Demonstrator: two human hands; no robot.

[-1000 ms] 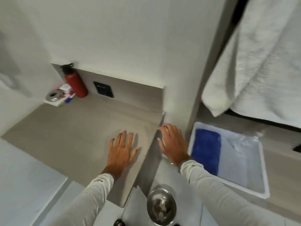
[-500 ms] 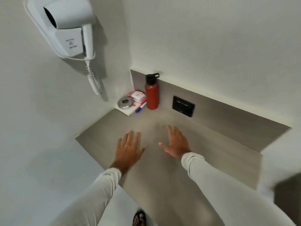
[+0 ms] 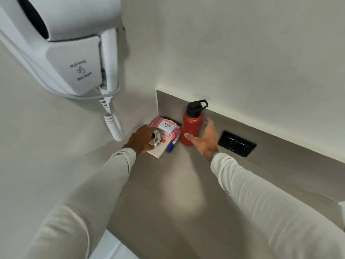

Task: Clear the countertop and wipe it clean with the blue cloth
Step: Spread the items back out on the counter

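Observation:
On the grey countertop (image 3: 168,193), the far left corner holds a red bottle (image 3: 192,124) with a black cap. Beside it are a pink wipes pack (image 3: 166,126), a shiny round metal dish (image 3: 157,140), a blue marker (image 3: 172,143) and a pale notepad (image 3: 158,152) under them. My left hand (image 3: 141,140) lies on the metal dish with its fingers curled over the left rim. My right hand (image 3: 205,141) is spread beside the bottle, thumb touching its front and fingers to its right. The blue cloth is out of view.
A white wall-mounted hair dryer (image 3: 74,53) hangs above the corner, its coiled cord (image 3: 113,124) dangling close to my left hand. A black socket plate (image 3: 236,143) sits in the backsplash right of the bottle. Walls close the corner on two sides.
My view swung left from the basin with the blue cloth to the corner. Both hands left the bare counter and reached forward, the left onto the metal dish, the right up to the bottle.

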